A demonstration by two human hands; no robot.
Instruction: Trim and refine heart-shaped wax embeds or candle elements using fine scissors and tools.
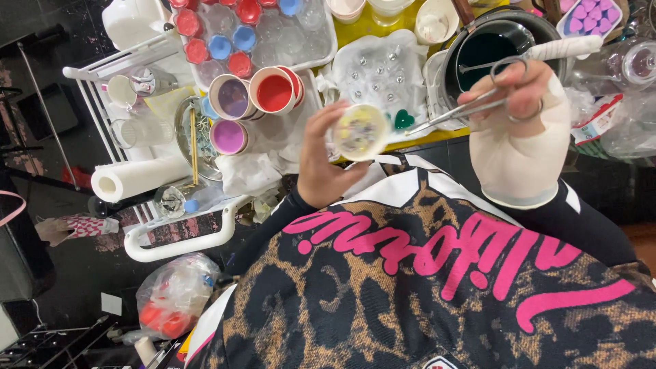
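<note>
Left hand (321,167) closed around small round disc (360,131); right hand (523,102), wrapped in white, pinching metal tweezers (465,109) just right of disc, near black pot (495,44).

Your table (372,27) runs across the top of the frame under a yellow cover. On it, left to centre, sit a clear tray (326,58) of red and blue cups, paper cups (273,91) of red and purple colour, and a clear mold sheet (383,72). At upper right stands a dark pot (488,44), crinkled plastic (629,123) beside it.
</note>
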